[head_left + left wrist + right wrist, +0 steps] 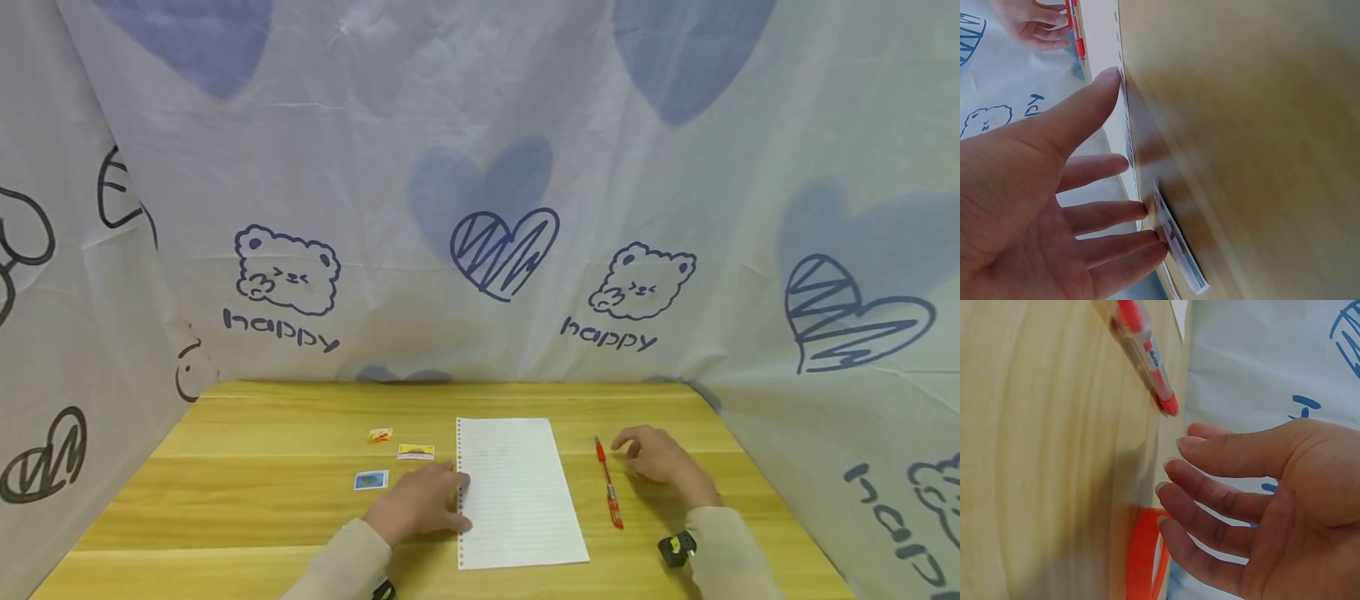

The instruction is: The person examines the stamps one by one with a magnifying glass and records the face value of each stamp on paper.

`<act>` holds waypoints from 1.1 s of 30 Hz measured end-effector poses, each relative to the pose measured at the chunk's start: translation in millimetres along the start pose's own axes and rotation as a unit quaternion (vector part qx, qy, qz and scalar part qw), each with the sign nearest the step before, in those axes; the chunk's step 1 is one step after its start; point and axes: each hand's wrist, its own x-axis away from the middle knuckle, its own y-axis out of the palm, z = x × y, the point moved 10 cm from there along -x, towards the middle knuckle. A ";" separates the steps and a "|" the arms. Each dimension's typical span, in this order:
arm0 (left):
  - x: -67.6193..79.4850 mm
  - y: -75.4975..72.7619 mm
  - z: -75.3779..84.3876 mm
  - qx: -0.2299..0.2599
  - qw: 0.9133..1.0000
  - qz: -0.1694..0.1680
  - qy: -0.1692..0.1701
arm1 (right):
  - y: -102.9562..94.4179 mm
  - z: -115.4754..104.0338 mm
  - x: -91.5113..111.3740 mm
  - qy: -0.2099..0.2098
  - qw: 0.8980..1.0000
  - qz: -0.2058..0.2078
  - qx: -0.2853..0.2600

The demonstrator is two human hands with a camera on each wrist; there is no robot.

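A white sheet of lined paper, with punched holes down its left edge and faint writing near the top, lies on the table. My left hand is at that holed edge, thumb and fingers spread; in the left wrist view the thumb tip appears to touch the edge. A small picture card lies by its lower fingertips. To the right of the paper lies a red pen. Just right of the pen, my right hand hovers with loosely bent fingers, holding nothing. Under it is a red-orange band-like ring, mostly hidden in the head view.
Three small stamp-like pictures lie left of the paper: an orange one, a yellow one and a blue one. A printed white curtain hangs behind and beside the wooden table.
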 end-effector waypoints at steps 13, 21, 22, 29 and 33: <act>-2.6 -0.3 -1.9 0.015 1.000 -0.002 -0.013 | 9.7 -17.4 -7.0 -0.036 0.999 -0.011 0.012; -1.3 -1.4 -2.5 0.032 0.999 -0.004 -0.023 | 16.5 -25.6 -15.5 -0.062 0.998 -0.013 0.013; -1.0 -1.3 -2.4 0.032 0.999 -0.004 -0.024 | 17.9 -26.7 -16.2 -0.063 0.998 -0.015 0.012; -0.1 -3.0 -0.8 0.029 0.999 -0.001 -0.027 | 23.2 -36.9 -22.3 -0.077 0.997 -0.014 0.017; -1.0 -2.9 -1.0 0.028 0.999 0.000 -0.029 | 26.8 -39.9 -27.4 -0.083 0.996 -0.015 0.023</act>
